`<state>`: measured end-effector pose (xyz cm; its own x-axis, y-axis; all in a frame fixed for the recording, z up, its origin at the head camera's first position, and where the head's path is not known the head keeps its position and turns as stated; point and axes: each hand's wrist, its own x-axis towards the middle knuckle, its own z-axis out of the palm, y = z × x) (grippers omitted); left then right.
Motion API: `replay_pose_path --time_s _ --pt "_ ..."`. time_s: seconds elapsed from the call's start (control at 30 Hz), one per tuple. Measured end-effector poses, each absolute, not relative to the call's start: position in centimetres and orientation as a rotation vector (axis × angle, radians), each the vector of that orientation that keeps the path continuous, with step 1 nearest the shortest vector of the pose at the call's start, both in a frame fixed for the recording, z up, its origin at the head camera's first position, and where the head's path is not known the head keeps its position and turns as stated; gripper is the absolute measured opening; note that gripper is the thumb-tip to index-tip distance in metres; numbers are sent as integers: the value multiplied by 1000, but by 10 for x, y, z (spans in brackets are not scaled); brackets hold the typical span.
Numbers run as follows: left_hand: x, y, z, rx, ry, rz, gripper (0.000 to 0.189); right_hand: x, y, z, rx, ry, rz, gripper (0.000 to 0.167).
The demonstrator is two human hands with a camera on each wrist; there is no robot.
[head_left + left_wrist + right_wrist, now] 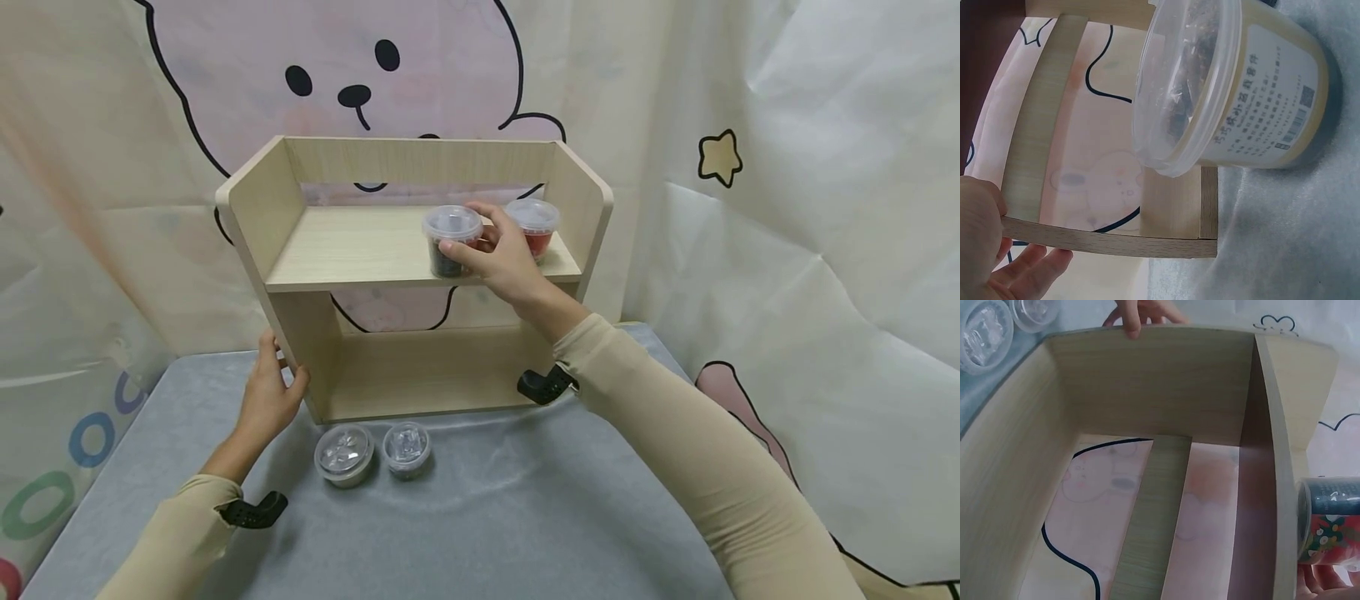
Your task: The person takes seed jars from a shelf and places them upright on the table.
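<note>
A two-tier light-wood shelf unit [420, 373] stands before me. My left hand [272, 395] holds the edge of its left side panel; in the left wrist view the thumb and fingers [1029, 275] lie on either side of the board. On the upper shelf, my right hand [504, 258] grips a clear-lidded plastic tub [444, 260] with dark contents, near the front edge. Just right of that hand sits another lidded tub [537, 237], with red contents, partly hidden by it. The right wrist view shows a red floral and dark blue surface on a tub [1332, 519] beside the fingers.
Below the shelf unit's front edge, two clear-lidded tubs [344, 456] [407, 450] stand on the grey cloth-covered table [480, 525]. The larger one carries a white printed label [1272, 94]. A cartoon-printed curtain [600, 100] hangs behind and at both sides.
</note>
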<state>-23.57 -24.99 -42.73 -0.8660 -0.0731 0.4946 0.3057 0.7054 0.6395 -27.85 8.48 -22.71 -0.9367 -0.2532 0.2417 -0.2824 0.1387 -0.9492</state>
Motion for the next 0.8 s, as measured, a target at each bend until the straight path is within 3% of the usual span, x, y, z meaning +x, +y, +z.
replay_pose_path --time_s 0.8 --pt "-234 -249 -427 -180 -2424 -1035 64 -236 100 -236 780 -2266 1993 73"
